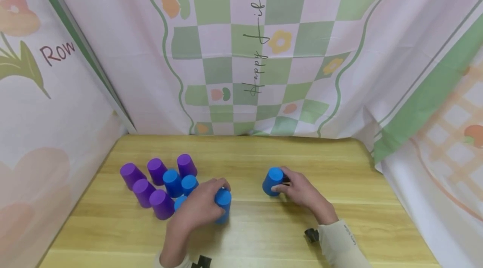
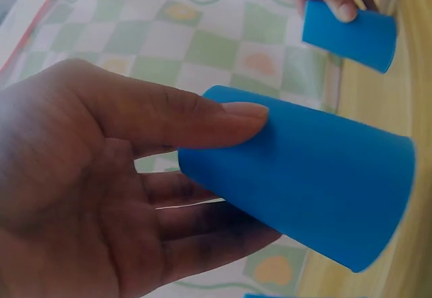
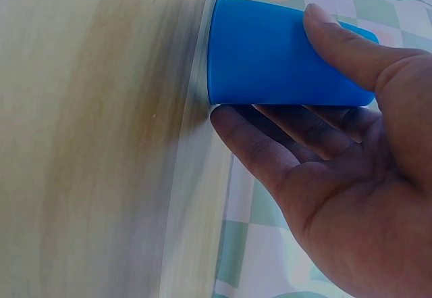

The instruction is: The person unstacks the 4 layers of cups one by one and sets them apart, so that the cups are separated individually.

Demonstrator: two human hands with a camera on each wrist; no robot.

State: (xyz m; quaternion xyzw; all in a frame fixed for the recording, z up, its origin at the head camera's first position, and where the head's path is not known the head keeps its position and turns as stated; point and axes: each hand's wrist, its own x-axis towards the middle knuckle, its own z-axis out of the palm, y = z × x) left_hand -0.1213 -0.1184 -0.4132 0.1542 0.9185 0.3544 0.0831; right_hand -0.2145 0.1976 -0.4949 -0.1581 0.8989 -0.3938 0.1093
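Observation:
My left hand point(image 1: 201, 203) grips an upside-down blue cup point(image 1: 223, 205) near the table's middle, thumb on one side and fingers on the other. In the left wrist view that same blue cup point(image 2: 304, 176) fills the centre. Farther right, my right hand point(image 1: 302, 190) holds another inverted blue cup point(image 1: 272, 182) between thumb and fingers. The right wrist view shows this cup point(image 3: 277, 58) with its rim at the table surface. Left of my left hand stand more blue cups, one at the back point(image 1: 172, 183), one beside it point(image 1: 190, 184), and one partly hidden by the hand point(image 1: 180, 202).
Several purple cups point(image 1: 162, 204) stand upside down at the left of the wooden table point(image 1: 271, 234), next to the blue ones. A patterned cloth point(image 1: 249, 50) hangs along the back edge, and printed cloths line both sides.

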